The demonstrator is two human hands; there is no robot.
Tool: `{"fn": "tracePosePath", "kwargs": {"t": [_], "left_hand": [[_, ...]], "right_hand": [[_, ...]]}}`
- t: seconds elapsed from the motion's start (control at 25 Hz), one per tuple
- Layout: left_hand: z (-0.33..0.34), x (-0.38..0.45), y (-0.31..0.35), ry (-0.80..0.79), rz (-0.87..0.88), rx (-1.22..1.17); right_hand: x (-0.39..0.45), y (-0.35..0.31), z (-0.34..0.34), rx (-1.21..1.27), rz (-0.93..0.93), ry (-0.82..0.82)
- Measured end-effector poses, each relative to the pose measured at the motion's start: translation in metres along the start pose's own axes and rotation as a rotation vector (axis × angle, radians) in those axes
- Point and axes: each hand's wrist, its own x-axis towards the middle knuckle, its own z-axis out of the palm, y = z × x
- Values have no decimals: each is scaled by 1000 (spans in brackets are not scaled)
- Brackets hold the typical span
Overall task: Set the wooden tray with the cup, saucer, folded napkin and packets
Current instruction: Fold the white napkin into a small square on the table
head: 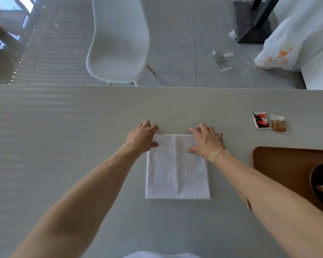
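both hands, left hand (143, 135) and right hand (207, 140), spread open, pressing far corners of napkin (177, 170) on table (63, 136) (tray (280, 162) right). risk: uneven pull skews fold.

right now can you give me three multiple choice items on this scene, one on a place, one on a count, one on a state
1. Where is the wooden tray relative to the napkin?
A. to its right
B. to its left
C. under it

2. How many packets lie on the table?
A. one
B. two
C. four

3. What are the hands doing?
A. lifting the tray
B. resting at the napkin's far corners
C. holding a packet

Answers:
1. A, the tray sits at the right edge of the view.
2. B, a red packet and a brown packet lie side by side.
3. B, the left hand and right hand touch the napkin's far corners.
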Motion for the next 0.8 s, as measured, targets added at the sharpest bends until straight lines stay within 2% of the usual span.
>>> {"fn": "tracePosePath", "kwargs": {"t": [0.08, 0.28, 0.44, 0.64, 0.8], "left_hand": [[-2, 13, 3, -40, -21, 76], [-2, 23, 5, -82, -30, 83], [4, 9, -2, -3, 28, 7], [8, -36, -7, 275, 183, -33], [13, -76, -1, 376, 217, -69]], "right_hand": [[8, -1, -4, -35, 10, -32], [13, -4, -10, -84, -3, -39], [8, -6, -9, -60, 0, -47], [-17, 1, -1, -1, -72, 215], [-53, 5, 2, 53, -142, 406]]}}
